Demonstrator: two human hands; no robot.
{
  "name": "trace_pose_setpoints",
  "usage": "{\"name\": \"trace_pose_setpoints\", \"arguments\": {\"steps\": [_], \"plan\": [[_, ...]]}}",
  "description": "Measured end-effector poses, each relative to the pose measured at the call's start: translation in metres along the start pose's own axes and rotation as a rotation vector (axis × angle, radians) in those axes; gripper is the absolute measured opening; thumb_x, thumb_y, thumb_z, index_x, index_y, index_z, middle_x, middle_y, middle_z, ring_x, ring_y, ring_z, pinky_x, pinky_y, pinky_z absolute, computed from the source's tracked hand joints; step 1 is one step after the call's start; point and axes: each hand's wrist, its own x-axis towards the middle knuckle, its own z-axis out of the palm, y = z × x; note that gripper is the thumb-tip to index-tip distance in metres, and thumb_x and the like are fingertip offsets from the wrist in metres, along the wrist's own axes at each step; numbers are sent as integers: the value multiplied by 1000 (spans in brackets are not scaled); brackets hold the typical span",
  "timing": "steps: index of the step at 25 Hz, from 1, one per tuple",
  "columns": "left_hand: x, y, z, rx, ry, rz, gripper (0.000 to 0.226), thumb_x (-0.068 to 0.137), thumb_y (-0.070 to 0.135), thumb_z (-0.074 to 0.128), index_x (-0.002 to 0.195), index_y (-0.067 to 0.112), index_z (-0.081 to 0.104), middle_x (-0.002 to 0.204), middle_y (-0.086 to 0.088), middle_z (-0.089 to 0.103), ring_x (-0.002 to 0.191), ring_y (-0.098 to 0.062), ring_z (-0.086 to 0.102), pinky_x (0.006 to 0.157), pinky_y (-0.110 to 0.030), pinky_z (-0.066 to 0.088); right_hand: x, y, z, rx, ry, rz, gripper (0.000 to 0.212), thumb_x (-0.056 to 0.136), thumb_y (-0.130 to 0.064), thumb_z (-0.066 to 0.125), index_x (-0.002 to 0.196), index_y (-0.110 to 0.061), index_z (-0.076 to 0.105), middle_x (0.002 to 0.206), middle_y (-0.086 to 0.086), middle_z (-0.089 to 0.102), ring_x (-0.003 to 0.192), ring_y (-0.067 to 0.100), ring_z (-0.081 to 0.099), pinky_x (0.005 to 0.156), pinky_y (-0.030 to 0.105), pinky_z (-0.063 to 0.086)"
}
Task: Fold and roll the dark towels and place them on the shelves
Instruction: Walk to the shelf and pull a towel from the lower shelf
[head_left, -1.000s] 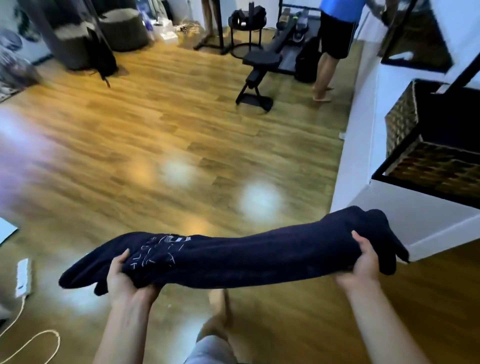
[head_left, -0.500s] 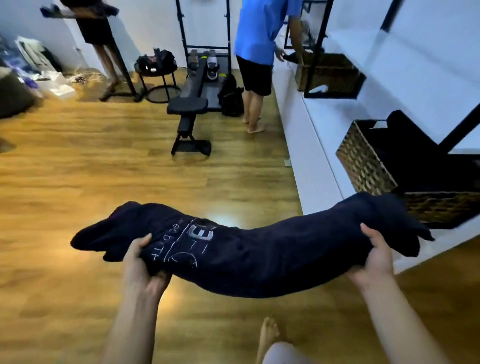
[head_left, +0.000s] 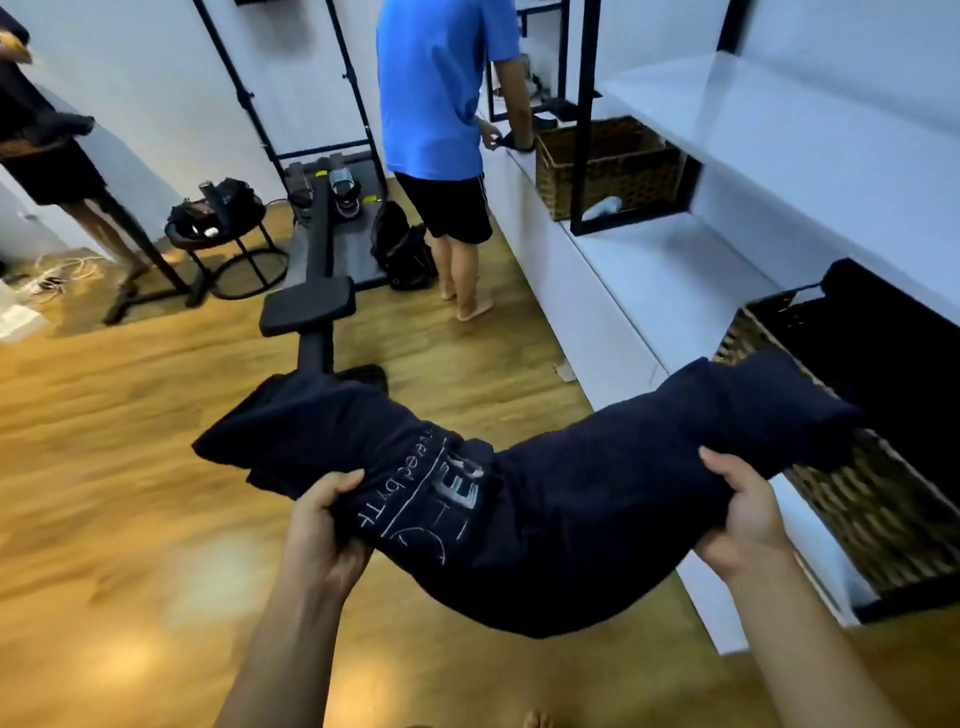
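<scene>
A dark navy towel (head_left: 561, 499) with pale stitched lettering hangs folded lengthwise between my hands, sagging in the middle above the wooden floor. My left hand (head_left: 322, 525) grips it near its left end, thumb on top. Near the right end, my right hand (head_left: 743, 514) grips it the same way, and that end droops over a wicker basket (head_left: 852, 499). The white shelf unit (head_left: 670, 280) runs along the right wall, its low ledge bare beside the basket.
A person in a blue shirt (head_left: 441, 93) stands at the far shelf by a second wicker basket (head_left: 608, 161). A black bench (head_left: 311, 306), a round side table (head_left: 218, 228) and a backpack (head_left: 405, 249) sit on the floor ahead. Another person's legs (head_left: 78, 208) show at left.
The view has swung right and up toward the shelves. The towel has come closer and sags more in the middle, with both hands keeping their grip.
</scene>
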Motion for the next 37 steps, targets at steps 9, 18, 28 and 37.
{"name": "trace_pose_setpoints", "arguments": {"steps": [9, 18, 28, 37], "plan": [[265, 42, 196, 429, -394, -192, 31, 68, -2, 53, 97, 0, 63, 79, -11, 71, 66, -25, 69, 67, -33, 57, 177, -40, 118, 173, 120, -176, 39, 90, -5, 42, 81, -10, 80, 90, 7, 76, 75, 21, 73, 65, 30, 60], [458, 32, 426, 593, -747, -413, 72, 50, -3, 62, 122, -3, 60, 118, -20, 67, 101, -35, 66, 92, -45, 53, 331, -77, 142, 592, 340, -468, 81, 7, -18, 86, 85, -11, 64, 94, 8, 66, 79, 25, 69, 76, 37, 60], [578, -61, 570, 694, -1081, -597, 106, 25, 17, 90, 124, -2, 59, 116, -17, 68, 101, -32, 67, 90, -45, 56, 468, -98, 132, 921, 369, -858, 45, 38, -14, 81, 84, -15, 81, 92, 2, 75, 80, 21, 74, 69, 38, 61], [628, -145, 665, 451, -1313, -747, 67, 23, 8, 83, 86, -6, 67, 89, -21, 68, 86, -37, 66, 95, -47, 51, 565, -143, 120, 1116, 265, -1370, 59, 27, 3, 86, 85, 1, 76, 89, 15, 73, 80, 34, 72, 72, 48, 59]]}}
